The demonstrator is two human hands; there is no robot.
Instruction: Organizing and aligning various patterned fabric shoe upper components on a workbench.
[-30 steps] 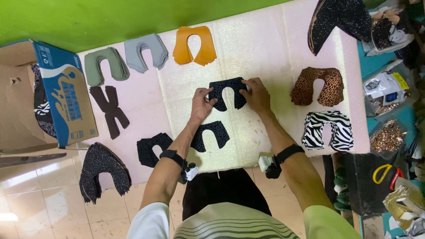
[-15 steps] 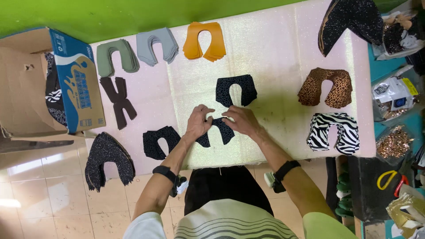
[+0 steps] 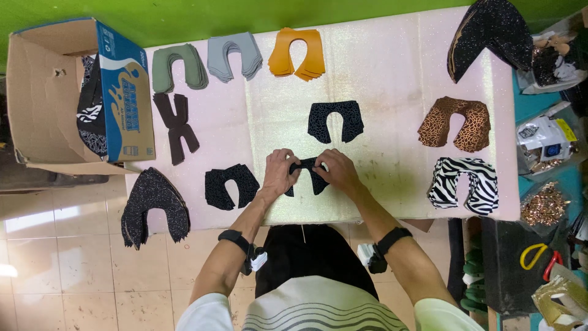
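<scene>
black patterned cut piece [image 3: 304, 175] lies near the front edge of the pale worktop [image 3: 392, 67], pinched at its top by both hands. left hand [image 3: 278, 173] curls closed over its left arm; right hand [image 3: 335, 172] grips its right side, fingertips meeting at the middle. a matching black piece [image 3: 335, 120] sits just behind, another [image 3: 231, 186] to the left. likely risk: the thin layers slip apart under the fingers, or the piece slides off the near edge.

Matt black cloth piece [image 3: 306, 173]; faintly glittery pink table cover [image 3: 392, 67]; rough cardboard box [image 3: 43, 110]; glossy floor tiles [image 3: 55, 263].
</scene>
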